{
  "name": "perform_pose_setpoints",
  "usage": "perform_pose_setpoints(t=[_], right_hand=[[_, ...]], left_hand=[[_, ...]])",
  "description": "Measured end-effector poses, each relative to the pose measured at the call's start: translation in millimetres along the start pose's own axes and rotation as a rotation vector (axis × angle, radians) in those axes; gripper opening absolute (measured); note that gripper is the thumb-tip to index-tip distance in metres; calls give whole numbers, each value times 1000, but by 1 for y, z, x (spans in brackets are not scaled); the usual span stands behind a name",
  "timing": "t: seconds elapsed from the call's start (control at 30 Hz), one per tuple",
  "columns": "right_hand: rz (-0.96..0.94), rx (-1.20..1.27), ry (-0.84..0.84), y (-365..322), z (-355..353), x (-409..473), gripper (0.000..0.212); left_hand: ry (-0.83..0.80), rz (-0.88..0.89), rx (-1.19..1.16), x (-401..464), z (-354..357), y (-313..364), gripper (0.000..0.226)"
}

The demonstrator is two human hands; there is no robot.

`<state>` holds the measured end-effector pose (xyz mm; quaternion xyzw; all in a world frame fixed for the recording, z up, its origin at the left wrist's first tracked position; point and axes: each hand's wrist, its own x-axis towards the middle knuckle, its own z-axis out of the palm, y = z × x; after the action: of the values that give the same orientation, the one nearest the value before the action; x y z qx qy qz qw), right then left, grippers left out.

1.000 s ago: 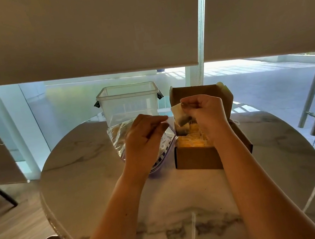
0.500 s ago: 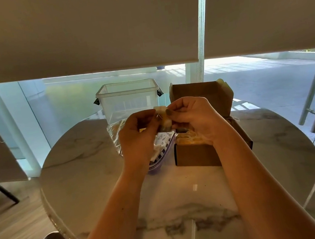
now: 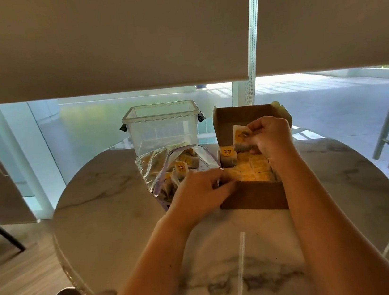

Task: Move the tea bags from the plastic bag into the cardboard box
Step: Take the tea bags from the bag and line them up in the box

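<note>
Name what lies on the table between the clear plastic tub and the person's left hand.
In the head view, the plastic bag of tea bags lies between the clear plastic tub and the left hand, its open mouth turned towards the hand.

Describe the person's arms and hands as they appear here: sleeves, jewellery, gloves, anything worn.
Both forearms are bare for their whole visible length, with no sleeve showing. The left hand and the right hand are bare too: no gloves, and no watch or bracelet at either wrist. No ring can be made out, though the fingers are too small and partly hidden to be sure.
</note>
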<state>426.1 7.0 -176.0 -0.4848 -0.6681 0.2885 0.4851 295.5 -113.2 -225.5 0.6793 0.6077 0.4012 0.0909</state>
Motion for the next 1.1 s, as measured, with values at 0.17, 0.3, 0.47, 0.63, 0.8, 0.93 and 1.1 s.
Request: perform_pose_setpoints(t=[0.17,0.3,0.47,0.63,0.8,0.93,1.1], right_hand=[[159,-144,-213,6,21,10,16],[136,-296,-254,9,40,14,13],[39,-501,-203,14,54,15,17],[25,-481,-184,15,50,13,35],[-161,-369,-109,6,28,6,21],[-236,49,-229,-38,11,-25,13],[-240,-137,-707,-59,41,-69,6]], left_hand=[[-64,9,30,2,0,-4,17],[-89,37,-16,1,0,-6,12],[-116,54,-34,1,-3,-4,15],[-49,55,-56,-3,-6,-1,16],[466,403,66,-7,-31,-8,12],[723,425,307,0,-44,-28,15],[700,228,184,6,-42,-51,22]])
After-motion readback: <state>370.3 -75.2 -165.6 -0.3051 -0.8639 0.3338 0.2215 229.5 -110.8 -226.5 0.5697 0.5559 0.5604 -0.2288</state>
